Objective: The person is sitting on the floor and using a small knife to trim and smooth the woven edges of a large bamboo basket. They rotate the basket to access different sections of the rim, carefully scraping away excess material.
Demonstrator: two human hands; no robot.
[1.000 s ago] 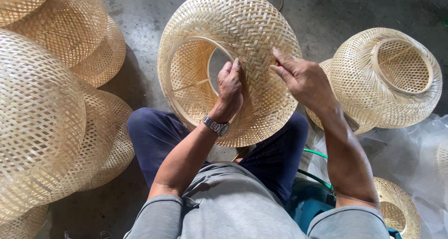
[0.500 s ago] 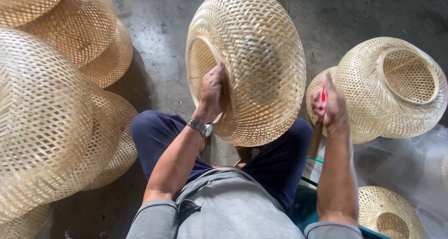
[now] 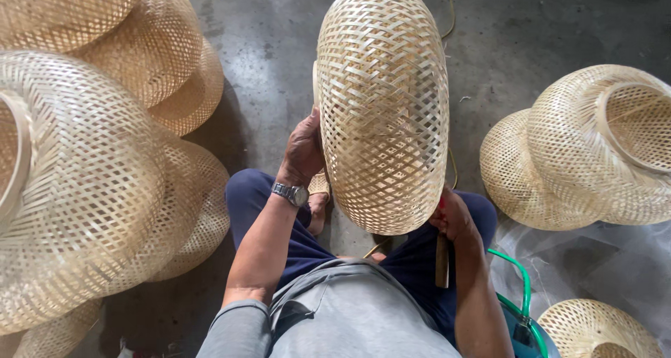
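A round woven bamboo lampshade [image 3: 383, 106] stands on edge above my lap, its side turned toward me. My left hand [image 3: 302, 150], with a metal wristwatch, grips its left rim. My right hand [image 3: 453, 217] sits low by my right thigh, just under the shade's lower right edge, closed on a small tool with a red part at the fingers and a brownish handle [image 3: 442, 261] hanging down. I sit on the concrete floor in dark blue trousers and a grey shirt.
Several woven shades are piled at the left [image 3: 84, 183] and upper left [image 3: 150, 47]. Two more lie at the right [image 3: 594, 148], one at the lower right [image 3: 594, 328]. A green hose [image 3: 521, 277] and clear plastic sheet lie by my right side.
The shade has turned from showing its opening to standing edge-on. My right hand left the rim, dropped to my right thigh and now holds the tool. My left hand stays on the rim.
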